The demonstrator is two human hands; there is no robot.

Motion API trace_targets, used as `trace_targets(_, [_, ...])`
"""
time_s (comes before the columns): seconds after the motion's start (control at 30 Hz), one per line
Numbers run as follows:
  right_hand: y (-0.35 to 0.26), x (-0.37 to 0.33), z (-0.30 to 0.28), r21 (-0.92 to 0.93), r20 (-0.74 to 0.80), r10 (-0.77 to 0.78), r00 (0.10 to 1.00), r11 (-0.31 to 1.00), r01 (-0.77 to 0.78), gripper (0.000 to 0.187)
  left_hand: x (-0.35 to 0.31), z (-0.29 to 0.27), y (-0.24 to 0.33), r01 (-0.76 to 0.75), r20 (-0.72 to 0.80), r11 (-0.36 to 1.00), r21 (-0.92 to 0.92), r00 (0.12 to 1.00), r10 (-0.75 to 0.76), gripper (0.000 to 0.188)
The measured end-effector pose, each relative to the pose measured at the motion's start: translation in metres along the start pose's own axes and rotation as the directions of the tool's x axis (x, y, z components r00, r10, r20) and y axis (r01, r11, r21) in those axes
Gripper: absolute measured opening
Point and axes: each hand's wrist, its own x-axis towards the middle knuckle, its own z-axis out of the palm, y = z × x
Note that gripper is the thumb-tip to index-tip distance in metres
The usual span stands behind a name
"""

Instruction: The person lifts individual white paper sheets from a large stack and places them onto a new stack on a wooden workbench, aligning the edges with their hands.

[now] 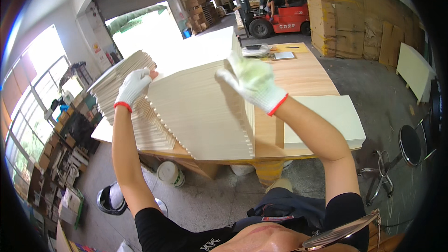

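A tall stack of white, board-like sheets [200,112] stands on the wooden table in front of me, its layered edges slightly uneven. My left hand [134,87], in a white knit glove with a red cuff, is closed at the upper left corner of this stack, a bare fingertip showing on the edge. At the upper right edge is my right hand [254,81], gloved the same way. Its thumb stands apart from the fingers, which are blurred by motion; nothing shows in the hand. A second stack [123,72] lies fanned out beside it on the left.
The wooden table [303,77] bears a low pile of white sheets [324,116] at right and a clipboard [283,56] farther back. A white bucket [171,174] stands below. A stool [410,145] is at right. A person sits on a red forklift [289,18] behind, near large cardboard [350,18].
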Motion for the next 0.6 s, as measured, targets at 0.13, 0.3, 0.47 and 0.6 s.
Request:
trace_targets(0.13, [-0.006,-0.003,0.002,0.055,-0.004,0.023,1.0,0.998,-0.023,0.044,0.002,-0.011,0.01,0.166,0.192,0.986,0.019,0.967,-0.166,0.035])
trace_targets(0.3, [0.003,-0.003,0.017,0.072,-0.036,0.043,0.998,0.997,-0.04,0.048,0.006,-0.014,0.019,0.159,0.252,0.987,-0.01,0.956,-0.152,0.037])
trace_targets(0.47, [0.004,-0.024,-0.014,0.119,-0.016,0.017,1.0,0.993,-0.015,0.058,0.004,-0.013,0.021,-0.014,-0.047,0.89,0.455,0.998,0.04,0.045])
trace_targets(0.6, [0.041,-0.11,-0.033,0.157,0.171,0.092,0.981,0.98,-0.12,0.057,-0.038,0.023,0.073,-0.272,-0.579,0.92,0.283,0.716,0.39,0.046])
